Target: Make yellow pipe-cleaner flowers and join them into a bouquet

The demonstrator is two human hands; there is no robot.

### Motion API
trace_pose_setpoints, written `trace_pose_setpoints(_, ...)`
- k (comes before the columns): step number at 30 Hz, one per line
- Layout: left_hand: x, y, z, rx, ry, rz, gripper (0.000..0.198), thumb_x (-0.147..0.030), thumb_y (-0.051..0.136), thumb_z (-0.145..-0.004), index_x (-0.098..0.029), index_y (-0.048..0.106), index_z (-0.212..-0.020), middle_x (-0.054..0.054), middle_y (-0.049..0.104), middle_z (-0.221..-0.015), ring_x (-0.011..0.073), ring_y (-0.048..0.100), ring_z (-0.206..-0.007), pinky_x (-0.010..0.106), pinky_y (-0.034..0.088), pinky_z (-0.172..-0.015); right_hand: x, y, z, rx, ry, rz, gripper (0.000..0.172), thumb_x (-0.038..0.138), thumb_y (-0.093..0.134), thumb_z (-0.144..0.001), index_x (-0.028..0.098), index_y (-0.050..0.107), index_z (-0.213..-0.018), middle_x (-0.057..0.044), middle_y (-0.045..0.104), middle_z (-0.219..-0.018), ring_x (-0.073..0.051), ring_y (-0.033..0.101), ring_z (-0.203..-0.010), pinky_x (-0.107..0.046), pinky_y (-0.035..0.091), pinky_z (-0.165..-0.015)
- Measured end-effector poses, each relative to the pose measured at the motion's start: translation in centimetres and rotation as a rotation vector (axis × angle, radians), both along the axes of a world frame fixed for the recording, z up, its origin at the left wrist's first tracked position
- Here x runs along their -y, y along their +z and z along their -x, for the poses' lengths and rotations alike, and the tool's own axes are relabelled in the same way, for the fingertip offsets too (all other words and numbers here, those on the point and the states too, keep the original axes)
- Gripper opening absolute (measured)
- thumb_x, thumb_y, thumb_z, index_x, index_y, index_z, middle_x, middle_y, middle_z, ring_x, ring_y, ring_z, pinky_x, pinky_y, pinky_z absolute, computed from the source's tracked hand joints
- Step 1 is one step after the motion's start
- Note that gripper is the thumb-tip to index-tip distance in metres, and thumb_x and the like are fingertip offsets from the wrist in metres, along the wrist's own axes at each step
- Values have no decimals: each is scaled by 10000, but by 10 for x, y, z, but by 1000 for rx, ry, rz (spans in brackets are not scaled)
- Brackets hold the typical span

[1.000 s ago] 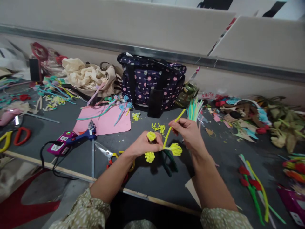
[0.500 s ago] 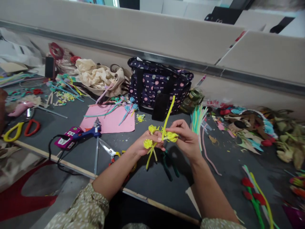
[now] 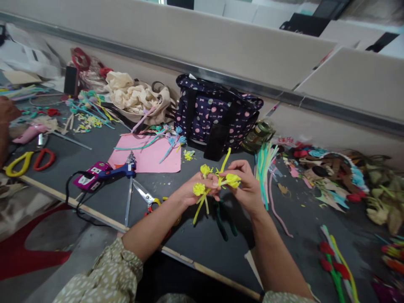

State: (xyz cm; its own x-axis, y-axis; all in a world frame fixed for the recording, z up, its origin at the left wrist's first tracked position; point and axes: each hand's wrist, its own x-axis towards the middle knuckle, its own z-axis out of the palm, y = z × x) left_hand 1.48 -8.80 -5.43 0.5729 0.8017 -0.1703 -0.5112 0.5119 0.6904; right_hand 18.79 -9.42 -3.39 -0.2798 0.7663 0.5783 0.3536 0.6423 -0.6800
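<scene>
Over the dark table, my left hand (image 3: 196,190) is closed around the stems of several yellow pipe-cleaner flowers (image 3: 199,189), whose blossoms stick out above and beside the fingers. Cut stem ends hang below that hand. My right hand (image 3: 246,183) pinches the same bunch from the right, at the blossom (image 3: 233,181) and an upright yellow strip (image 3: 225,160). Both hands nearly touch. Beneath them lie dark green-handled pliers (image 3: 221,221), partly in shadow. Scissors (image 3: 145,197) rest left of the bunch, their handles partly behind my left forearm.
A patterned dark bag (image 3: 208,109) with a black phone (image 3: 216,142) against it stands behind. Left are a pink sheet (image 3: 151,158), a glue gun (image 3: 116,171) and a person's hand (image 3: 8,110). Right are pipe cleaners (image 3: 264,168) and red flowers (image 3: 341,270).
The upright yellow strip between my hands now stands lower and shows less length. The view has shifted slightly. At the far left, more of the other person's hand shows.
</scene>
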Motion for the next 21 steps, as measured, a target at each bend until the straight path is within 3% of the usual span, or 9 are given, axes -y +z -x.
trace_pose_setpoints(5,-1,-4,1,-2,3,-45,270,-266,852,-508,-107,652,-595,22,599,-596,116,556,-523,282,544,-512,2,0,0,54,-56,-59,116,235,619,-851,259,698,-932,-71,486,-1019,-226,545,-934,-388,503,-777)
trace_pose_setpoints(11,2,0,1,-62,60,-118,303,-305,865,-537,-105,659,-633,16,601,-636,119,590,-557,271,518,-584,1,-1,-2,72,-40,-79,125,265,508,-914,235,628,-935,-90,577,-1063,-249,567,-1017,-443,464,-899)
trace_pose_setpoints(15,4,2,1,-59,161,-222,271,-313,844,-590,-113,670,-649,10,588,-675,115,584,-611,254,487,-617,0,-6,0,42,-4,-36,99,260,508,-928,229,601,-932,-65,629,-936,-228,612,-916,-394,479,-854)
trace_pose_setpoints(21,4,1,2,-155,393,-435,220,-317,803,-673,-130,687,-665,7,563,-678,109,538,-653,241,423,-630,5,-12,3,27,-81,94,65,217,565,-907,215,593,-848,-24,597,-825,-176,582,-779,-290,462,-711)
